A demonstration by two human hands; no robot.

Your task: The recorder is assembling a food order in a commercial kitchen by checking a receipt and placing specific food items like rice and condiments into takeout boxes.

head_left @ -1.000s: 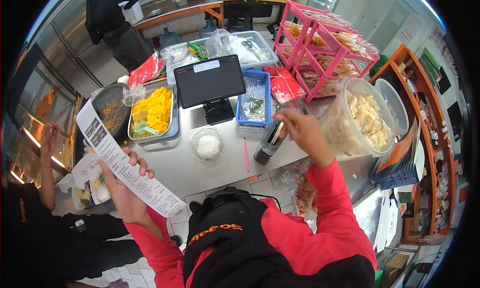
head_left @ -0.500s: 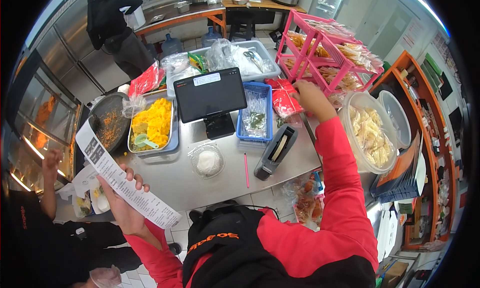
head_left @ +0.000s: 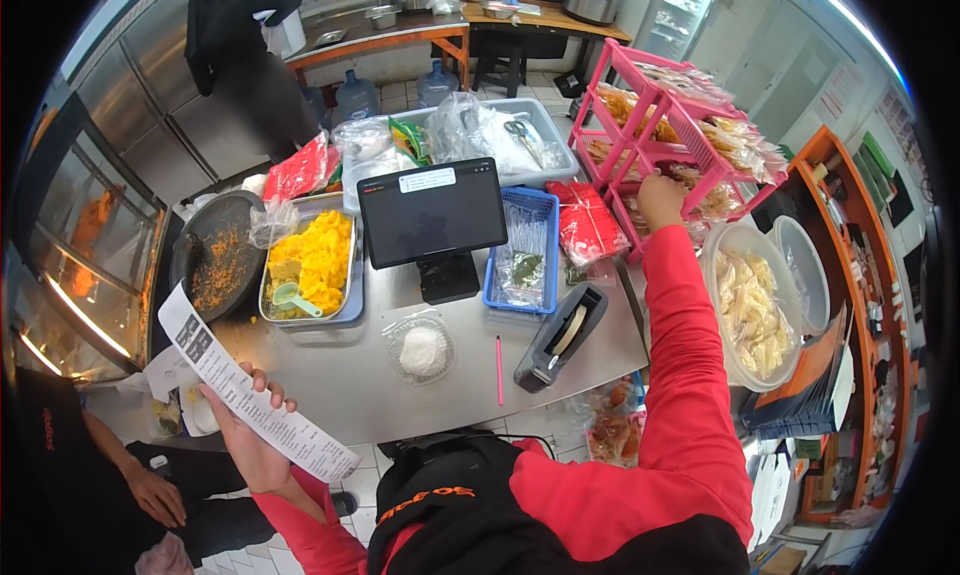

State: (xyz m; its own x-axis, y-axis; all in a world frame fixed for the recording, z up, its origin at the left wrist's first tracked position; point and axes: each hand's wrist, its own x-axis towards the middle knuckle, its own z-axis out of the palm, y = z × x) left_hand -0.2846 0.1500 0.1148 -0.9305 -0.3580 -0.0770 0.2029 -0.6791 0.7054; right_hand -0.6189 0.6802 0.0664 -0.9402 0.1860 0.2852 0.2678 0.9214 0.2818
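Note:
My left hand (head_left: pixel 252 440) grips a long printed receipt (head_left: pixel 250 385), which slants up and away over the near left of the steel table. On the right, my right hand (head_left: pixel 660 202) reaches into the lower tier of a pink plastic rack (head_left: pixel 650 100). Its fingers are partly hidden, so what they touch does not show. Small clear packets (head_left: pixel 741 147) of snacks fill the rack's tiers. Beside that hand lies a bundle of red plastic bags (head_left: pixel 587 222). A blue basket (head_left: pixel 553 237) with clear wrapped items stands left of the bundle.
A tablet (head_left: pixel 432 215) on a stand, a tray of yellow food (head_left: pixel 312 258), a clear dome of rice (head_left: pixel 420 348), a pink pen (head_left: pixel 500 370) and a tape dispenser (head_left: pixel 560 337) share the table. A tub of chips (head_left: pixel 752 305) stands right. A co-worker's hand (head_left: pixel 155 497) is at lower left.
My right hand has moved from the red bags rightward into the pink rack. My left hand still holds the receipt. The co-worker's raised hand at left has come down.

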